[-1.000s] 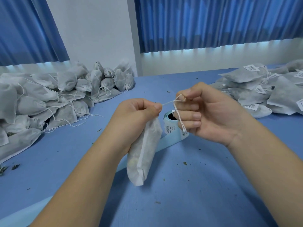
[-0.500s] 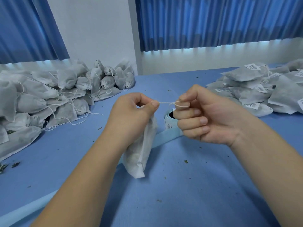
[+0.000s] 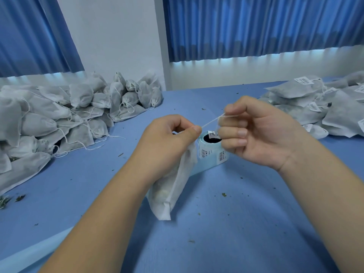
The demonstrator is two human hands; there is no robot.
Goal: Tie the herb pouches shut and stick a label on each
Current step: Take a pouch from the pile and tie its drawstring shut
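Blue curtains (image 3: 256,26), white wall (image 3: 110,36)

The room is a small hand-packing workroom. A long blue bench (image 3: 236,243) carries a heap of white drawstring pouches (image 3: 59,119) at the left, a stack of labelled pouches (image 3: 315,107) at the right and a label roll (image 3: 208,152) between them, with herb crumbs (image 3: 224,194) scattered on the surface. Blue curtains (image 3: 256,26) and a plain white wall (image 3: 110,36) stand behind.

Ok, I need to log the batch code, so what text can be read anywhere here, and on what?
Label roll: black print, too blurred to read.
Labels on the right pouch pile: dark print, too small to read.
Small label beside the right hand: blurred too.
No text can be quoted.
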